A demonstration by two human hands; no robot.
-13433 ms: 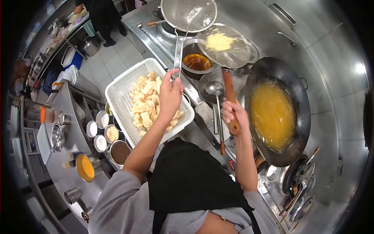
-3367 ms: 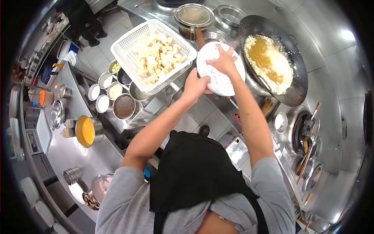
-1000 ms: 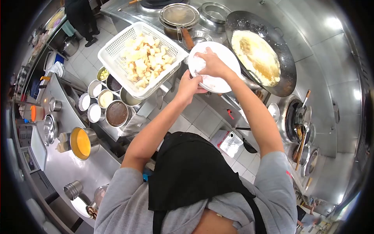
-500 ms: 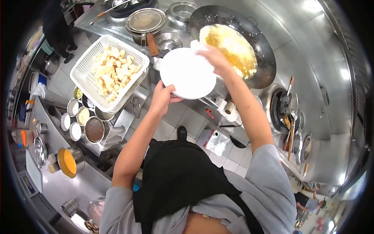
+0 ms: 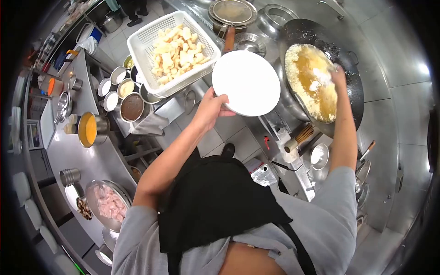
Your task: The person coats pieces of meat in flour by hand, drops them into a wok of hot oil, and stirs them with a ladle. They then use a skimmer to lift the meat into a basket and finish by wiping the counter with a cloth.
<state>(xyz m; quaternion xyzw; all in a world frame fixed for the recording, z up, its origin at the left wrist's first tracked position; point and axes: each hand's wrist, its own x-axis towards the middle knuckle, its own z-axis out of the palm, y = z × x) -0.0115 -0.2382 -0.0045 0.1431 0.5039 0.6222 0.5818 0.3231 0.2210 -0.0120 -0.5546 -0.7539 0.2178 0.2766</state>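
Observation:
My left hand grips the lower left rim of a round white plate, thumb on top, and the plate's surface shows bare white. My right hand is over the right part of a large black wok, its fingers bunched and blurred. Bubbling yellow oil with pale foam fills the wok's middle. A whitish piece is beside my right fingertips; whether they still touch it is unclear. Left of the plate, a white perforated basket holds many pale golden pieces.
Sauce and seasoning pots stand left below the basket. A pot of orange liquid and a bowl of pink raw meat are on the left counter. Behind the plate lies a strainer with a wooden handle. Someone's legs show at the top left.
My right hand has moved from the plate's upper edge out over the wok. The view has shifted right, and my left hand still holds the plate.

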